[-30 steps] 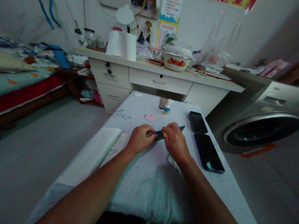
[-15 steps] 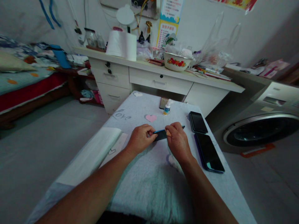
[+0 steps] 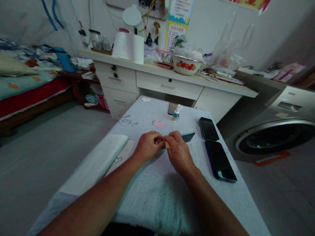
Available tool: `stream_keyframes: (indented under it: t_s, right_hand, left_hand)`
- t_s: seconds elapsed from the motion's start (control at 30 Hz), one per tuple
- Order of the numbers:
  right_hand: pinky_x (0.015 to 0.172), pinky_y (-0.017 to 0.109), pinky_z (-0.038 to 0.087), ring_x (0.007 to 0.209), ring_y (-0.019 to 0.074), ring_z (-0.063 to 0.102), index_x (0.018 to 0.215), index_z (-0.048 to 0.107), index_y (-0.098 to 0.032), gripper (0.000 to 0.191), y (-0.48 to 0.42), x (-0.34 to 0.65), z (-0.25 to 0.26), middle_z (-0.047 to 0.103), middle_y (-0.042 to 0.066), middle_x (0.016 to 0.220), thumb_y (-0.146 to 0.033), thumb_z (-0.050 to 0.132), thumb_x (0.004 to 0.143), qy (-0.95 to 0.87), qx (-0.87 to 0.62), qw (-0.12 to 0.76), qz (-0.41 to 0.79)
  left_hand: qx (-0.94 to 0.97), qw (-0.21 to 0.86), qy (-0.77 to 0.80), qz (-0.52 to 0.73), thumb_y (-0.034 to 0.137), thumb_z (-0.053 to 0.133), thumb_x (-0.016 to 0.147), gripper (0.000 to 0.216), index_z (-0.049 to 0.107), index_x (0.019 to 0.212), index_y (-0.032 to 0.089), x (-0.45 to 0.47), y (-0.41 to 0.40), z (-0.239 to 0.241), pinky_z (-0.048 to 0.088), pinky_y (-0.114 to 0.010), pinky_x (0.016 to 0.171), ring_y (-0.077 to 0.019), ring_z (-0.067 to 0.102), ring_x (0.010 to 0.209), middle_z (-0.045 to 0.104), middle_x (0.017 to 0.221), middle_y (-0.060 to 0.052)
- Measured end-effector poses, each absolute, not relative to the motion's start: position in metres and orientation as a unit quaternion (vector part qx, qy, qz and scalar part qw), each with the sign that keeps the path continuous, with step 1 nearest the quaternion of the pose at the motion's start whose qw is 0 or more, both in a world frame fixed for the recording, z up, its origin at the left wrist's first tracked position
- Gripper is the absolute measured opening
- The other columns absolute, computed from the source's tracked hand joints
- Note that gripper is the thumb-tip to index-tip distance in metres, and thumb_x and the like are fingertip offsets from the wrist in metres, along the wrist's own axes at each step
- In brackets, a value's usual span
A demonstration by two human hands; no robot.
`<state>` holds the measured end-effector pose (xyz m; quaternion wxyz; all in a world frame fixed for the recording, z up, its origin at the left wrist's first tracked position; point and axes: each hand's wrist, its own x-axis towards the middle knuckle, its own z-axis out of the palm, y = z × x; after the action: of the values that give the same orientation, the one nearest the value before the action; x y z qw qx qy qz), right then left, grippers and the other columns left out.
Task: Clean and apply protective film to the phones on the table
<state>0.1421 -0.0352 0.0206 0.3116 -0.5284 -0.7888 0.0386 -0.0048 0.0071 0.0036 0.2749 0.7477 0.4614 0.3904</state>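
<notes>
A dark phone (image 3: 188, 137) with a bluish edge is held tilted over the cloth-covered table (image 3: 152, 193). My left hand (image 3: 148, 145) is closed on its left end, thumb and fingers pinching the rim. My right hand (image 3: 179, 150) is closed around a small peach-coloured piece (image 3: 167, 145), whose kind I cannot make out. Its fingertips lie at the phone's upper edge, close to my left fingers. The middle of the phone is hidden behind my right hand.
Two dark phones, a smaller one (image 3: 209, 128) and a larger one (image 3: 220, 160), lie at right. A small white-capped bottle (image 3: 176, 113) stands near another phone (image 3: 171, 108) at the back. White sheets (image 3: 98, 164) lie left. Beyond are a desk (image 3: 152, 78) and washing machine (image 3: 278, 121).
My right hand has slid left along the phone's edge toward my left hand, uncovering the phone's right end. My left hand has stayed in place.
</notes>
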Motion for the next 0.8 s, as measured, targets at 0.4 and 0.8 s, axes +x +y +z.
stream_keyframes:
  t_s: [0.4, 0.8]
  right_hand:
    - [0.074, 0.025, 0.046, 0.08, 0.0152, 0.054, 0.097, 0.065, -0.021, 0.025, -0.033, 0.148, 0.024, 0.054, 0.006, 0.097, -0.013, 0.043, 0.089, -0.79, -0.532, 0.302, 0.028]
    - [0.077, 0.029, 0.046, 0.08, 0.0169, 0.055, 0.094, 0.066, -0.015, 0.024, -0.026, 0.172, 0.028, 0.052, 0.007, 0.092, -0.009, 0.045, 0.084, -0.759, -0.57, 0.314, -0.021]
  left_hand:
    - [0.766, 0.255, 0.451, 0.381, 0.018, 0.062, 0.072, 0.007, 0.064, 0.066, 0.015, -0.005, 0.007, 0.005, 0.034, -0.021, 0.056, -0.0092, 0.047, 0.059, 0.056, 0.063, 0.001]
    - [0.764, 0.252, 0.453, 0.384, 0.017, 0.065, 0.071, 0.003, 0.066, 0.068, 0.016, -0.006, 0.006, 0.004, 0.035, -0.021, 0.056, -0.0081, 0.048, 0.058, 0.057, 0.064, 0.002]
